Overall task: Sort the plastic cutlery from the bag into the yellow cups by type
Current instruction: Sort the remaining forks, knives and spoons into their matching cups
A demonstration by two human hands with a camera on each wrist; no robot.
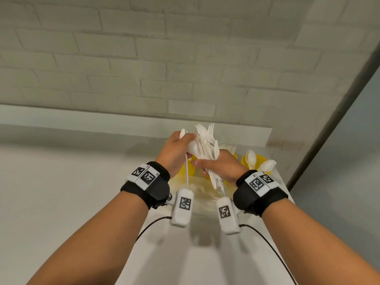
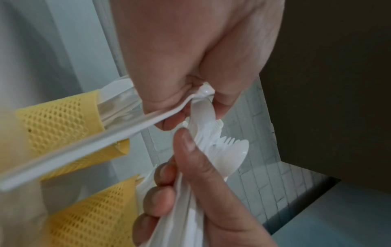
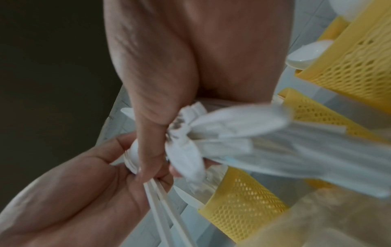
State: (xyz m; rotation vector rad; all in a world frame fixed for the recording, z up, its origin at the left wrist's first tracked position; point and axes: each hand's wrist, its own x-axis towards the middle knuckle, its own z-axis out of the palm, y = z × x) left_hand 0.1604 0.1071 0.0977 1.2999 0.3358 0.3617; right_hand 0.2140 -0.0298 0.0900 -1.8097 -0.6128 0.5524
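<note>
1. The cutlery bundle (image 1: 207, 149) stood upright above the yellow cups (image 1: 254, 161), heads up.
2. The right hand (image 1: 220, 167) clenched the handles at the bundle's lower end.
3. The left hand (image 1: 176, 149), nearer the heads, pinched spoons (image 2: 203, 107) from the bundle's left side, handles trailing down.

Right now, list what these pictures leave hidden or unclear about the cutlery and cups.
- Head view: the hands cover most yellow cups; their number is unclear.
- Head view: the bundle overlaps, so its pieces cannot be counted.
- Right wrist view: the handles are blurred.
- Left wrist view: cup contents are cut off.
</note>
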